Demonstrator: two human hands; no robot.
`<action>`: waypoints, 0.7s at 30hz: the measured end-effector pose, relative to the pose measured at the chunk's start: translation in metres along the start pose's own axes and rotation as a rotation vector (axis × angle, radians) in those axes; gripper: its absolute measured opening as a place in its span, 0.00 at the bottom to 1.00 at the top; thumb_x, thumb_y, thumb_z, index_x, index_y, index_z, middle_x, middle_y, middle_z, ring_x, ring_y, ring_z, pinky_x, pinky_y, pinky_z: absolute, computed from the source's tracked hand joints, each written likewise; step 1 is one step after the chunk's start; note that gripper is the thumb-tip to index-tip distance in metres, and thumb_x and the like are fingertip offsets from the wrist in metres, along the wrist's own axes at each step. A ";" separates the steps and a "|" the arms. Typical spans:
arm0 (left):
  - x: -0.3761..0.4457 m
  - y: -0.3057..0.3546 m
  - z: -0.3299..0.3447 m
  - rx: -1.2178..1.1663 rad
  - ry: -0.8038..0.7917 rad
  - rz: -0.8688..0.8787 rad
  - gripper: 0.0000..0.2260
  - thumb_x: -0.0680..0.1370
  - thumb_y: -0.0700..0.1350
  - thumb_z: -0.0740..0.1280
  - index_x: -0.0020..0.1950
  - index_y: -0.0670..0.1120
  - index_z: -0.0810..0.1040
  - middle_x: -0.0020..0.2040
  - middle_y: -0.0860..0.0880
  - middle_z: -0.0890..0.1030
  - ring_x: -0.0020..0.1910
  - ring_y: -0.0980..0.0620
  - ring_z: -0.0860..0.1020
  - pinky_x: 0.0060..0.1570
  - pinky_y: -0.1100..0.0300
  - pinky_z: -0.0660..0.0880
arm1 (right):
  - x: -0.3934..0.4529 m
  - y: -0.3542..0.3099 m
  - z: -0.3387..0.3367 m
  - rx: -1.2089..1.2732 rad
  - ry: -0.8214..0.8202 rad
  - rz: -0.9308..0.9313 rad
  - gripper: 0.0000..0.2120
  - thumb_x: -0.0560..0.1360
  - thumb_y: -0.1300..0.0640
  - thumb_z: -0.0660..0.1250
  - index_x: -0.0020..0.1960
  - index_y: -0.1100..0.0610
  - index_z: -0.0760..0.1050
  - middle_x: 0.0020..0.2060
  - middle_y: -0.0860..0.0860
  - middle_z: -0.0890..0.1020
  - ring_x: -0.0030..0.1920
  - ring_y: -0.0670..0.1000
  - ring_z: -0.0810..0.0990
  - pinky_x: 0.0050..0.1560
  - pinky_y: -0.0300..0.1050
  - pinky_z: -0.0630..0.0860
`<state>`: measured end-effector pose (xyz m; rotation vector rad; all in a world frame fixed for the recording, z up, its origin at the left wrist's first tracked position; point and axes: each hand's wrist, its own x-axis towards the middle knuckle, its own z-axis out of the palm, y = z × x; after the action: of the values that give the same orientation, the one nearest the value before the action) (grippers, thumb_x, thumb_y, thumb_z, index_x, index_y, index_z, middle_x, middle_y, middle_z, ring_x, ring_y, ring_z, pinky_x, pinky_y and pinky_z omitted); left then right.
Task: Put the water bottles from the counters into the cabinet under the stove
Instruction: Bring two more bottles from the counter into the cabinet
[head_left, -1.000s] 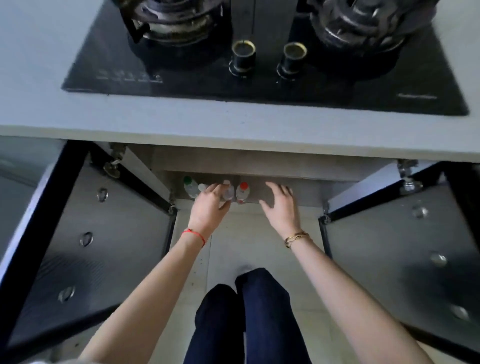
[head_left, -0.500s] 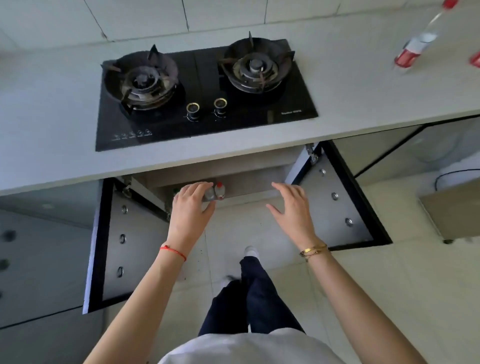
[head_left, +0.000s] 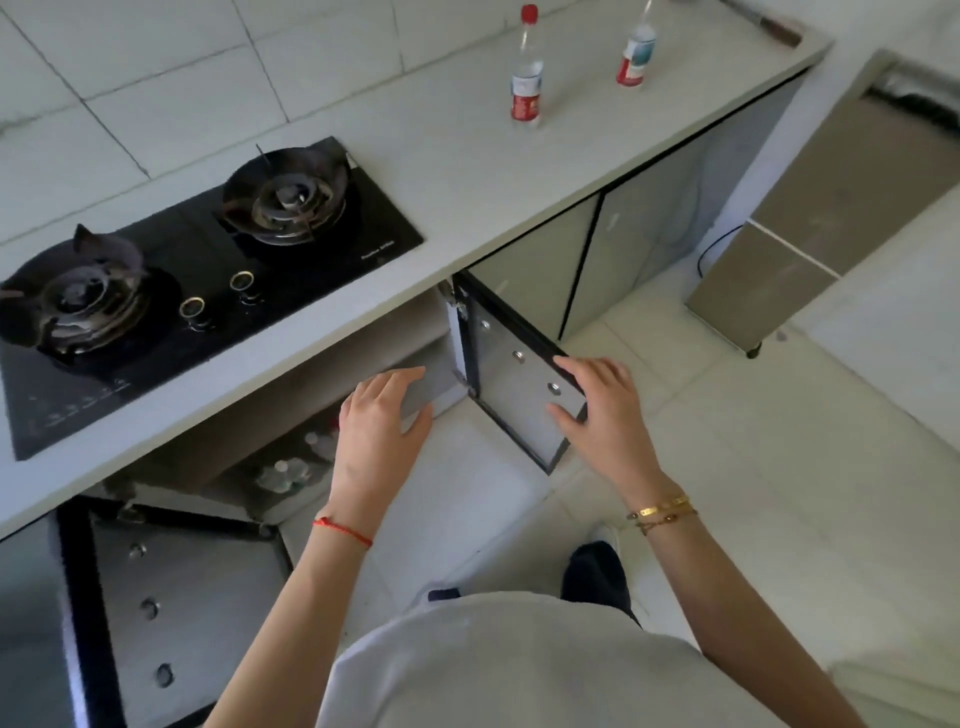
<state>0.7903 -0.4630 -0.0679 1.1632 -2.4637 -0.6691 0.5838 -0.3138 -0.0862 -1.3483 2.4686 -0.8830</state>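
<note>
Two clear water bottles stand upright on the grey counter to the right of the stove: one with a red cap and red label, and one with a red and teal label farther right. The cabinet under the stove is open, and several bottles stand inside, partly hidden in shadow. My left hand hovers empty in front of the opening, fingers apart. My right hand is open just in front of the right cabinet door; contact with it is unclear.
A black two-burner gas stove sits in the counter at left. The left cabinet door stands swung out toward me. Closed glass-fronted cabinets continue to the right, and a beige appliance stands on the tiled floor.
Both hands have drawn back from the bottles in the cabinet and hold nothing. The view has risen and turned right, so the two bottles on the counter now show.
</note>
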 end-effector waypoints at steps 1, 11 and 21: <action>0.005 0.015 0.008 -0.004 -0.004 0.017 0.18 0.77 0.45 0.69 0.66 0.47 0.75 0.61 0.46 0.80 0.60 0.44 0.76 0.61 0.42 0.74 | -0.004 0.015 -0.012 -0.003 0.011 0.022 0.25 0.73 0.54 0.70 0.69 0.52 0.69 0.61 0.50 0.77 0.65 0.53 0.68 0.64 0.54 0.70; 0.061 0.192 0.113 -0.084 0.051 0.107 0.20 0.76 0.43 0.71 0.67 0.45 0.74 0.59 0.43 0.80 0.62 0.42 0.76 0.64 0.43 0.73 | 0.007 0.184 -0.156 -0.025 0.075 0.124 0.25 0.75 0.53 0.69 0.70 0.52 0.68 0.64 0.48 0.75 0.66 0.50 0.66 0.67 0.53 0.69; 0.138 0.299 0.167 -0.099 0.105 0.113 0.19 0.76 0.43 0.70 0.66 0.44 0.75 0.57 0.45 0.81 0.61 0.42 0.76 0.62 0.43 0.74 | 0.099 0.288 -0.240 0.014 0.102 0.133 0.24 0.75 0.53 0.68 0.70 0.52 0.68 0.63 0.49 0.76 0.65 0.52 0.68 0.64 0.51 0.71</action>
<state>0.4378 -0.3600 -0.0306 0.9891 -2.3599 -0.6715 0.2223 -0.1789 -0.0508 -1.1461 2.5873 -0.9579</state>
